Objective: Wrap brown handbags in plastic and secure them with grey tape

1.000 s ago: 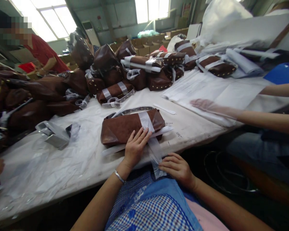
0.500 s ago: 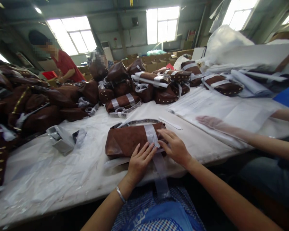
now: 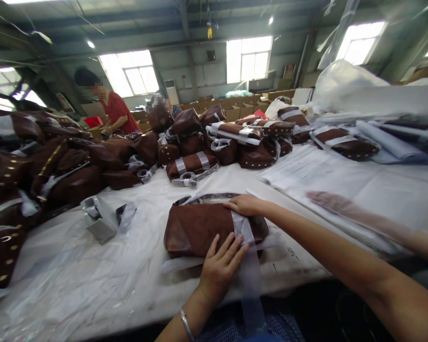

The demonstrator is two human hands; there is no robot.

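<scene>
- A hand could pass between the tape dispenser (image 3: pixel 105 228) and the brown bag (image 3: pixel 199 225).
- Heaped bags (image 3: pixel 187 122) block the far side.
- The right forearm (image 3: pixel 328 243) crosses over the brown bag's right end.

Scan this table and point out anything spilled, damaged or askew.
Nothing looks spilled or damaged. Oddest is the translucent plastic strip trailing from the brown handbag past the front edge of the table, while the pale bands on a bag behind lie flat.
</scene>
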